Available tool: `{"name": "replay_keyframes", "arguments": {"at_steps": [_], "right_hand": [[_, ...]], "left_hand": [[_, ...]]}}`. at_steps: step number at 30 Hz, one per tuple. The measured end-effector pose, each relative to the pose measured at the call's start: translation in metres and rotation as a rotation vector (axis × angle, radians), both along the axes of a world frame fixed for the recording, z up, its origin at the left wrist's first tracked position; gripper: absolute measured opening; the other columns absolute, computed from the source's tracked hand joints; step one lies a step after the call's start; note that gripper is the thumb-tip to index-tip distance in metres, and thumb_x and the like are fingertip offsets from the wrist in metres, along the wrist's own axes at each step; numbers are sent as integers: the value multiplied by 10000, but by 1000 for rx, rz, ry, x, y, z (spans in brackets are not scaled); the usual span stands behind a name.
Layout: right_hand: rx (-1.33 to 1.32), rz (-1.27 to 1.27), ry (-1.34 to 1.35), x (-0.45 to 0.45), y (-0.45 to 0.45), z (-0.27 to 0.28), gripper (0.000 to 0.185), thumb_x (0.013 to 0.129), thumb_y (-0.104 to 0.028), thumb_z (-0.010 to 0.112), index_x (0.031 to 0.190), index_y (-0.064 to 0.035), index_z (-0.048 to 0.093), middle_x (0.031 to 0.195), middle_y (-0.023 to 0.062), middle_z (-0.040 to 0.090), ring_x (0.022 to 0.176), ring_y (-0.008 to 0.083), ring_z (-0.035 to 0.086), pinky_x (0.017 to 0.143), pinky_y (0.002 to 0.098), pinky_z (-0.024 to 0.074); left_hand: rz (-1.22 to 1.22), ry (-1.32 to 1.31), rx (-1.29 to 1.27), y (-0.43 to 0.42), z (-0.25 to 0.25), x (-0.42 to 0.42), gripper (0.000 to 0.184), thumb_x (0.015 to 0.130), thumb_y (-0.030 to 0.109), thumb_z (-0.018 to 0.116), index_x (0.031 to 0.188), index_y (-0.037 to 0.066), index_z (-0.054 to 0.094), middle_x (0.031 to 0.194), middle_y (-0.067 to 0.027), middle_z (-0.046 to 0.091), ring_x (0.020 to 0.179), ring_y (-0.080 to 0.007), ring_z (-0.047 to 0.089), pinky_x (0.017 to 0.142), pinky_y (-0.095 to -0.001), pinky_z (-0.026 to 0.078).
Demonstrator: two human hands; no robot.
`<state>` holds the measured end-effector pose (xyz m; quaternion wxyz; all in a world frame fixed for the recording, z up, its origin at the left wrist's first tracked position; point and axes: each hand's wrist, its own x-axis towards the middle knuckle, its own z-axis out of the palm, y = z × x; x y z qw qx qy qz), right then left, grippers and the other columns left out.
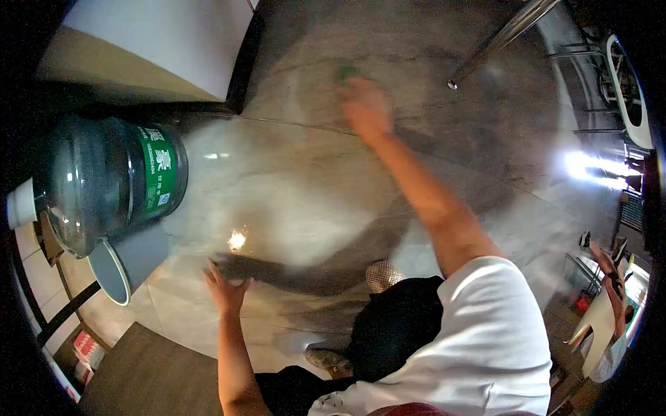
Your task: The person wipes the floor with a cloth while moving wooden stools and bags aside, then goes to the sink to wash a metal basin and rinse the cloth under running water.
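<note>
My right hand (368,107) is stretched far forward, low over the grey tiled floor (312,159), and is smeared by motion. A small green thing (349,72) shows blurred at its fingertips; I cannot make out what it is. Nearer to me on the left, my left hand (227,288) has its fingers spread and holds nothing, close to the floor beside a bright light reflection. A large clear water bottle (104,180) with a green label (158,166) lies on its side to the left.
A grey bin (132,267) is under the bottle. White furniture (159,41) stands at the upper left, a metal pole (496,45) at the upper right. White chairs (628,90) are at the right, with another person (610,284) below. A dark wooden surface (152,374) is lower left.
</note>
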<state>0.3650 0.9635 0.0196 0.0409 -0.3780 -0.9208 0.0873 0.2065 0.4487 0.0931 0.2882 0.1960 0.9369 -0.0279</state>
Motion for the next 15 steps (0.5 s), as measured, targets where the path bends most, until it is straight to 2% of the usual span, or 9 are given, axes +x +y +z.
{"name": "replay_keyframes", "arguments": {"at_steps": [1, 2, 3, 5, 7, 9, 11, 13, 15], "right_hand": [[138, -114, -142, 49, 16, -10, 411, 907, -179, 569, 1310, -97, 558, 1395, 97, 500, 1251, 290, 488, 1029, 446, 409], [259, -227, -299, 98, 32, -19, 427, 923, -178, 562, 1341, -99, 530, 1408, 85, 491, 1247, 282, 495, 1016, 444, 426], [-113, -556, -263, 116, 36, 44, 420, 948, -211, 531, 1353, -100, 519, 1446, 77, 454, 1278, 275, 465, 1021, 447, 424], [381, -642, -70, 231, 60, -28, 490, 898, -242, 598, 1361, -132, 483, 1404, 164, 461, 1181, 345, 525, 943, 477, 477], [294, -903, -50, 236, 54, -28, 506, 927, -157, 548, 1412, -80, 423, 1489, 171, 360, 1353, 346, 353, 1098, 482, 323], [208, -608, 137, 211, 42, -28, 614, 875, -108, 588, 1440, -44, 355, 1494, 211, 321, 1370, 381, 317, 1123, 489, 272], [4, -211, 333, 159, 15, -36, 662, 815, -58, 613, 1425, -10, 358, 1500, 206, 302, 1379, 396, 297, 1126, 487, 262], [-169, 127, 267, 75, -10, 8, 605, 784, -8, 621, 1362, -40, 444, 1478, 205, 314, 1368, 400, 325, 1125, 470, 281], [-288, 345, 476, 11, -5, 3, 550, 776, -9, 629, 1309, -90, 515, 1401, 157, 425, 1303, 363, 416, 1079, 453, 358]], "left_hand": [[-7, 29, 131, 13, 5, -3, 1290, 580, 413, 902, 1525, 45, 105, 1551, -309, 86, 1427, -435, 196, 1144, -451, 290], [-4, 36, 135, 30, 9, -7, 1290, 580, 413, 902, 1525, 45, 105, 1551, -309, 86, 1427, -435, 196, 1144, -451, 290], [-52, 56, 209, 51, 11, -11, 1274, 580, 385, 906, 1520, 34, 123, 1549, -307, 103, 1423, -440, 201, 1146, -457, 276], [-143, 94, 311, 98, 2, -25, 1277, 554, 351, 922, 1513, 18, 147, 1535, -318, 151, 1413, -446, 224, 1146, -460, 266], [-233, 157, 293, 153, -12, -40, 1316, 528, 381, 928, 1511, 10, 134, 1521, -335, 185, 1409, -451, 234, 1142, -474, 267], [-285, 205, 204, 213, -21, -50, 1339, 527, 447, 913, 1515, 15, 119, 1526, -325, 179, 1419, -455, 205, 1132, -509, 274], [-291, 200, 155, 267, -19, -50, 1342, 525, 476, 905, 1518, 24, 124, 1534, -312, 171, 1427, -457, 182, 1123, -528, 285], [-178, 113, -83, 301, -16, -46, 1422, 484, 518, 910, 1521, 18, 74, 1524, -341, 144, 1416, -501, 160, 1067, -558, 362], [-178, 100, -104, 302, -22, -49, 1451, 469, 526, 914, 1519, 12, 55, 1521, -354, 123, 1408, -523, 152, 1051, -548, 386]]}}
